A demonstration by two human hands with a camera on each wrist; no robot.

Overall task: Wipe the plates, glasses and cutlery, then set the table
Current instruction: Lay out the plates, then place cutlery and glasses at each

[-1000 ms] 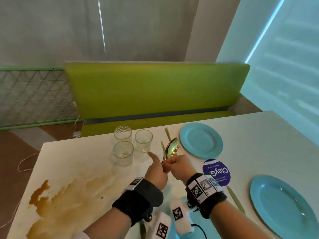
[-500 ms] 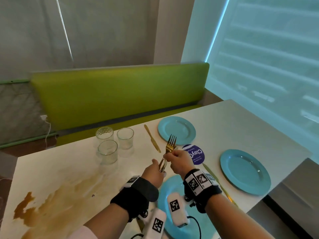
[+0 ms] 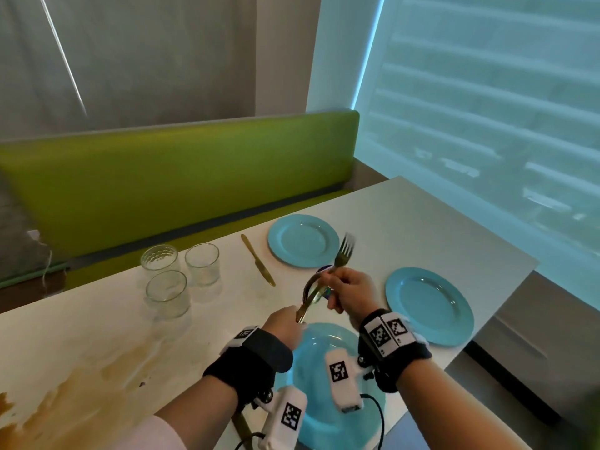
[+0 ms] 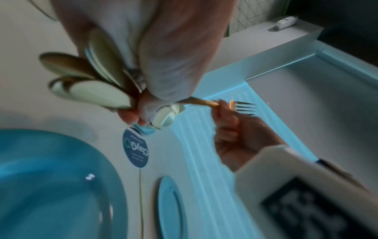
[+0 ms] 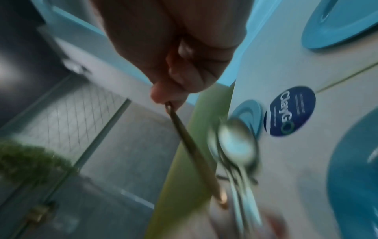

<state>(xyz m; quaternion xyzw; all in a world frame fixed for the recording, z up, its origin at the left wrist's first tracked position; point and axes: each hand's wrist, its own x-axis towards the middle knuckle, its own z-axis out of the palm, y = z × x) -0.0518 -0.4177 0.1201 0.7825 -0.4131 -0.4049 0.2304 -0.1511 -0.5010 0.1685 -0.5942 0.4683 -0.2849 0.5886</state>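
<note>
My left hand point(image 3: 287, 323) grips a bundle of gold spoons point(image 4: 90, 92) by their handles above the near blue plate point(image 3: 319, 355). My right hand point(image 3: 341, 285) pinches a gold fork point(image 3: 344, 250) near its neck, tines up. The fork's handle point(image 5: 196, 155) slants back down to my left fist, and I cannot tell whether that fist still holds its end. Two more blue plates lie on the white table, one far point(image 3: 303, 240) and one right point(image 3: 428, 306). A gold knife point(image 3: 258, 264) lies left of the far plate. Three clear glasses point(image 3: 167, 292) stand further left.
A round blue ClayGo sticker point(image 4: 136, 150) sits on the table under my hands. A brown stain point(image 3: 81, 384) spreads over the table's near left. A green bench point(image 3: 181, 177) runs behind the table. The table's right edge point(image 3: 500, 323) drops off beside the right plate.
My right hand has drawn the fork up and to the right out of the bundle, and the hands have come apart. The head view has swung to the right.
</note>
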